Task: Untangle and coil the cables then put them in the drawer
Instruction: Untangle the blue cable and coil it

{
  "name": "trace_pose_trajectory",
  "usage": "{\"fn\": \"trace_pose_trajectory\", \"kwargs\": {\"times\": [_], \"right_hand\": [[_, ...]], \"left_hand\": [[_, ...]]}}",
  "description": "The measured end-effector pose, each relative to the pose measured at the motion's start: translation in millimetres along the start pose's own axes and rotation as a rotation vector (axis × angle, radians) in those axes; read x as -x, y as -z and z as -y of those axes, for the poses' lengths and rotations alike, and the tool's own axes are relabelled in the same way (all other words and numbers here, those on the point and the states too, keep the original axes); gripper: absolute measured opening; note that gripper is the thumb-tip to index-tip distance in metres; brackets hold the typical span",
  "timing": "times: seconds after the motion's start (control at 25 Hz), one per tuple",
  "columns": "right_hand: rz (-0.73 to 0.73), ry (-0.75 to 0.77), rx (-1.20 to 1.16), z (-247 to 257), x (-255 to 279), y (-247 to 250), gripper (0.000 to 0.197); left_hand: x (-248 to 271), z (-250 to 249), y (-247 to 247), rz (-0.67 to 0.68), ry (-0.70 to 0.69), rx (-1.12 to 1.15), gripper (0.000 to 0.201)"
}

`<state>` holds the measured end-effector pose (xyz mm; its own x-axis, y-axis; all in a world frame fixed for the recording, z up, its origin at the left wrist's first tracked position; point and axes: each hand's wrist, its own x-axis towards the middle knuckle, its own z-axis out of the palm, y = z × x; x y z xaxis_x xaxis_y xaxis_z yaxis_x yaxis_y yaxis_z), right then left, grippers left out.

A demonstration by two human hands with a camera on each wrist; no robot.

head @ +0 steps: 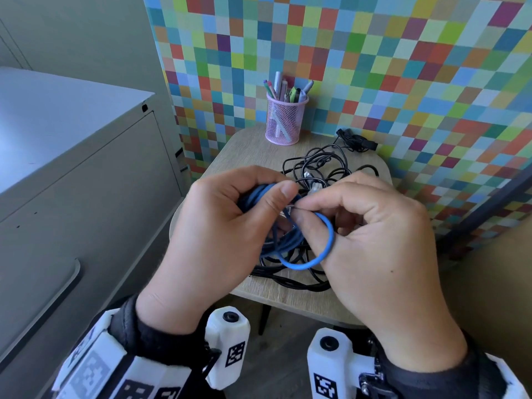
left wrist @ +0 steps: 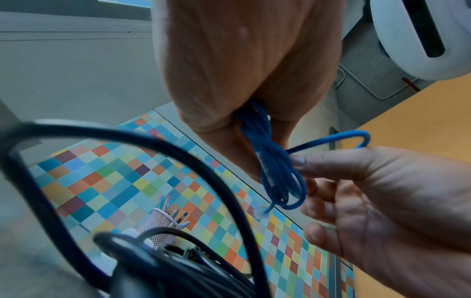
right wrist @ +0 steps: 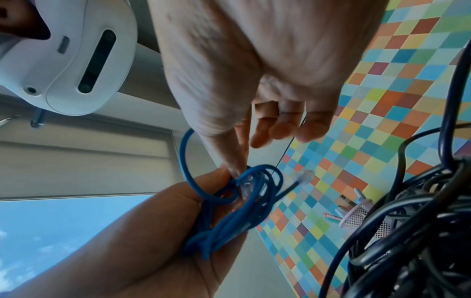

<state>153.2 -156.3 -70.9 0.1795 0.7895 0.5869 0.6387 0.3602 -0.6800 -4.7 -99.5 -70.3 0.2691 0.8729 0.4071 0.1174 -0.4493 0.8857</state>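
Note:
My left hand (head: 270, 197) grips a coiled bundle of blue cable (head: 328, 243) above the small wooden table (head: 247, 148). My right hand (head: 298, 214) pinches the blue cable near one clear plug, thumb against forefinger, and a loose blue loop hangs below it. In the right wrist view the bundle (right wrist: 229, 221) lies in the left palm and a second clear plug (right wrist: 304, 175) sticks out free. In the left wrist view the blue cable (left wrist: 275, 173) hangs from the fist. A tangle of black cables (head: 316, 165) lies on the table under both hands.
A pink mesh pen cup (head: 283, 122) stands at the table's back edge against the chequered wall. A black plug (head: 357, 141) lies at the back right. A grey cabinet (head: 86, 182) with a drawer handle (head: 57, 298) stands to the left.

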Motion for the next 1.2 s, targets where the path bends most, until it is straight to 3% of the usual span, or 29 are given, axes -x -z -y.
{"fn": "trace_pose_trajectory", "kwargs": {"times": [0.12,0.24,0.32,0.4,0.6,0.84,1.2], "right_hand": [[0.009,-0.018,-0.094,-4.5,-3.9,2.3,0.023],[0.203,-0.051,-0.359,-11.9,-8.0,14.9,0.049],[0.346,-0.090,-0.507,-12.6,-8.6,21.5,0.055],[0.393,-0.164,-0.532,-10.6,-7.1,20.9,0.054],[0.306,-0.242,-0.474,-0.7,-4.3,11.6,0.023],[0.398,-0.339,-0.779,-13.2,-9.1,26.6,0.033],[0.424,-0.280,-0.767,-16.7,-11.3,33.6,0.032]], "left_hand": [[-0.8,-1.0,3.7,0.002,0.055,0.091,0.014],[0.0,-2.9,4.9,0.026,0.101,0.179,0.018],[0.5,-3.9,4.2,0.065,0.111,0.253,0.019],[1.5,-3.6,2.1,0.095,0.077,0.302,0.020],[3.6,-1.8,0.1,0.113,0.009,0.313,0.017],[1.4,-3.2,-0.6,0.095,0.048,0.356,0.019],[2.0,-2.9,4.2,0.099,-0.057,0.360,0.020]]}}
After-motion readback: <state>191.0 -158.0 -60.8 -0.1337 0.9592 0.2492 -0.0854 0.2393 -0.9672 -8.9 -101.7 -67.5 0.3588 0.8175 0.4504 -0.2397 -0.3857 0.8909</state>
